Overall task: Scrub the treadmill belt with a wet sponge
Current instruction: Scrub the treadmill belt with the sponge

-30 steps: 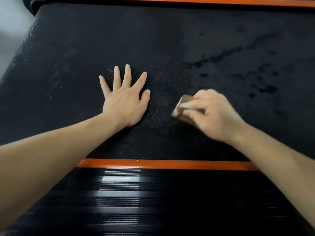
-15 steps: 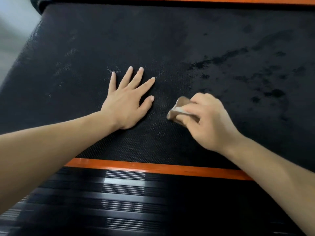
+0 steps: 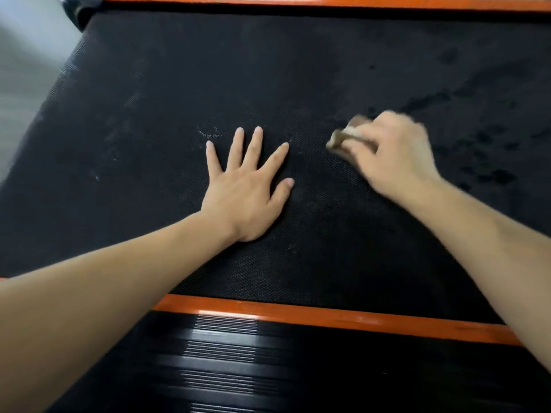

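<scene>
The black textured treadmill belt [image 3: 167,84] fills most of the view. My left hand [image 3: 244,192] lies flat on it near the middle, fingers spread, holding nothing. To its right my right hand [image 3: 390,156] is closed on a small tan sponge [image 3: 343,137] and presses it against the belt; the hand is motion-blurred. Only the sponge's left end shows past my fingers. Dark wet streaks [image 3: 426,101] mark the belt beyond and right of that hand. Faint whitish specks [image 3: 208,133] sit just past my left fingertips.
An orange strip [image 3: 328,315] borders the belt's near edge, with a ribbed black side rail [image 3: 238,362] below it. Another orange strip [image 3: 328,1] runs along the far edge. Grey floor [image 3: 26,61] shows at the upper left.
My right hand has moved the sponge away from me and a little rightward across the belt. My left hand stays flat in about the same spot. The view has shifted slightly.
</scene>
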`<action>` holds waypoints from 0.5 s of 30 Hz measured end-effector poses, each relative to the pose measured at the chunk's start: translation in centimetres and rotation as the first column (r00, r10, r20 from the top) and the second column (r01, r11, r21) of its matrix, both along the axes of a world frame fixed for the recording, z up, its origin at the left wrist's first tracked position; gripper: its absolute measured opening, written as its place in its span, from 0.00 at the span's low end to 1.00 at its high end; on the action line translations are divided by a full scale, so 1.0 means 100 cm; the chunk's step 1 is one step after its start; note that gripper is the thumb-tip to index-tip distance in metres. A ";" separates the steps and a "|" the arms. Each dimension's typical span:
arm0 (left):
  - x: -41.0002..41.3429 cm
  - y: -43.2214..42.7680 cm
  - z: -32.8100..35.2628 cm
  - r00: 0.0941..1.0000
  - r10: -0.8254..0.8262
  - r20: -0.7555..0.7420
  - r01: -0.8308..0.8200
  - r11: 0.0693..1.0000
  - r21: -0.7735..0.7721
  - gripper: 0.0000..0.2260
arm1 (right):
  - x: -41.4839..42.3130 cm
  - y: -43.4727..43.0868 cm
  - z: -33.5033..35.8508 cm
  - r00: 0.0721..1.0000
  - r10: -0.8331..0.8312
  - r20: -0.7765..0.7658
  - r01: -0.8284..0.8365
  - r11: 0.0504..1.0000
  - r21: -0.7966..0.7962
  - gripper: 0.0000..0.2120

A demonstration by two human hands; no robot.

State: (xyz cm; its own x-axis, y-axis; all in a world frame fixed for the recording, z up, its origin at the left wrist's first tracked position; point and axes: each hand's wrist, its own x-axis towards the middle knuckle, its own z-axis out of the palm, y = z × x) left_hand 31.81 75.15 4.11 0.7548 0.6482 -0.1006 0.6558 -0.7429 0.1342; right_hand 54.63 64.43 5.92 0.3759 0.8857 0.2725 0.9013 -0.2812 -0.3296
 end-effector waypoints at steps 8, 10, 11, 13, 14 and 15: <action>0.001 0.001 -0.003 1.000 -0.001 0.025 0.001 1.000 0.019 0.31 | -0.008 0.004 -0.005 0.995 0.095 -0.008 -0.095 0.995 -0.029 0.21; 0.000 0.001 -0.003 1.000 -0.005 0.025 0.005 1.000 0.017 0.31 | 0.017 0.023 -0.003 0.995 -0.088 0.045 0.089 0.996 -0.018 0.19; 0.000 0.001 -0.003 1.000 -0.006 0.026 0.005 1.000 0.016 0.30 | 0.023 0.030 -0.003 0.981 -0.182 0.064 0.182 0.983 -0.009 0.18; 0.000 0.001 -0.003 1.000 -0.004 0.026 0.003 1.000 0.020 0.31 | 0.013 0.035 -0.007 0.979 -0.185 0.082 0.185 0.983 0.006 0.17; 0.000 0.001 -0.002 1.000 -0.004 0.027 0.004 1.000 0.023 0.31 | 0.003 0.033 -0.010 0.991 -0.109 0.072 0.108 0.994 0.015 0.17; 0.000 0.000 -0.002 1.000 -0.003 0.030 0.002 1.000 0.025 0.31 | -0.008 0.028 -0.011 0.999 -0.008 0.045 0.007 1.000 0.026 0.17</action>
